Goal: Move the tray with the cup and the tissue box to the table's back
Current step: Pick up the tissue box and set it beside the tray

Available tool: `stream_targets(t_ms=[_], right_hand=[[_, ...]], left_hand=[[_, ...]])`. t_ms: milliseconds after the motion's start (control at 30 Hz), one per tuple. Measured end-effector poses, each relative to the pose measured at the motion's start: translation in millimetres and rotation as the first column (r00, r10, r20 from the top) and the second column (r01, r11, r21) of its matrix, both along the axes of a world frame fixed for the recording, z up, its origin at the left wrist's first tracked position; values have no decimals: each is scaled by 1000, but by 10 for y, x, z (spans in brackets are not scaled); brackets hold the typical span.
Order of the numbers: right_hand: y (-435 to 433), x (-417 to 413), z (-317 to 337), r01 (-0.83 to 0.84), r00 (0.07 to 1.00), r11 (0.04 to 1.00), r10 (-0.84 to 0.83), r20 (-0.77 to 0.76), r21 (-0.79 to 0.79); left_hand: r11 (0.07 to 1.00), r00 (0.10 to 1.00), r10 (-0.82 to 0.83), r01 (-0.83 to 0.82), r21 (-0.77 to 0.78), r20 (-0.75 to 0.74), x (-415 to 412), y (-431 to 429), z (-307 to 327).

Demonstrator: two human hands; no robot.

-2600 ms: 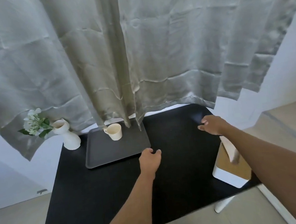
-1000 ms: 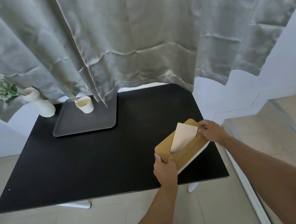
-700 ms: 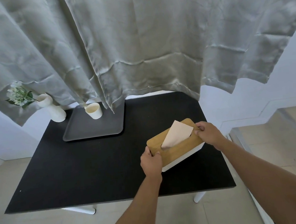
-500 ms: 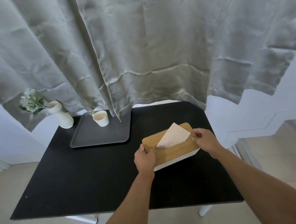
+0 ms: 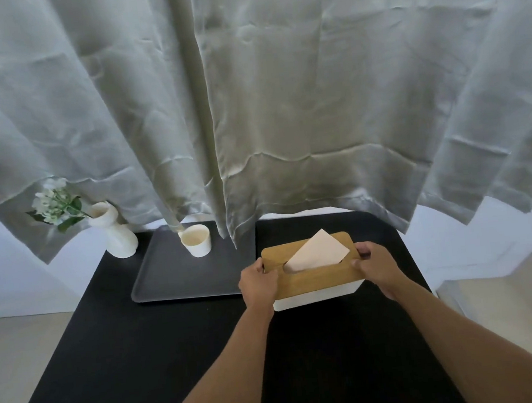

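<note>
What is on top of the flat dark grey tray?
A cream cup stands on the dark grey tray, and the pale curtain's hem hangs over its back edge, hiding that strip.

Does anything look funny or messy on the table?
Nothing is spilled or broken. One odd thing: the curtain hangs low enough to drape over the back of the tray, right beside the cup. The tissue box sits slightly askew between both hands.

A home interior is showing here: a pale grey-green curtain (image 5: 281, 102) is hanging over the back of a black table (image 5: 143, 359), a white vase (image 5: 117, 236) of flowers is standing at its corner, and beige floor tiles (image 5: 19, 348) are lying below.
</note>
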State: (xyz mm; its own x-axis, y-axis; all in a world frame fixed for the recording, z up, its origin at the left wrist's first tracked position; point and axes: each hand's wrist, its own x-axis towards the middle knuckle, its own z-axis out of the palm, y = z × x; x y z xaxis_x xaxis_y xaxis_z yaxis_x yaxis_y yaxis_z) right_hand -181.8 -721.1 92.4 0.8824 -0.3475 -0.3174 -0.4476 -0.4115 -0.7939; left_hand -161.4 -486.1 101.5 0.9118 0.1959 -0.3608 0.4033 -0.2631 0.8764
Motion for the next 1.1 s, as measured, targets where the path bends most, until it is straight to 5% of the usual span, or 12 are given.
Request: stream_targets(t_ms=[400,833,1100], right_hand=[[213,660,-186,161,986,987,-161,-41,-23],[-31,1484,-378,122,992,993,-122,-37,2],[-163,1835,-477,105,994,994,-105,-32,28]], left_hand=[[986,988,-157,155,55,17,988,167,-182],[975,986,-168,165,146,9,1846,-69,-446],[988,991,-134,134,71,-10,2204,-210,-553]])
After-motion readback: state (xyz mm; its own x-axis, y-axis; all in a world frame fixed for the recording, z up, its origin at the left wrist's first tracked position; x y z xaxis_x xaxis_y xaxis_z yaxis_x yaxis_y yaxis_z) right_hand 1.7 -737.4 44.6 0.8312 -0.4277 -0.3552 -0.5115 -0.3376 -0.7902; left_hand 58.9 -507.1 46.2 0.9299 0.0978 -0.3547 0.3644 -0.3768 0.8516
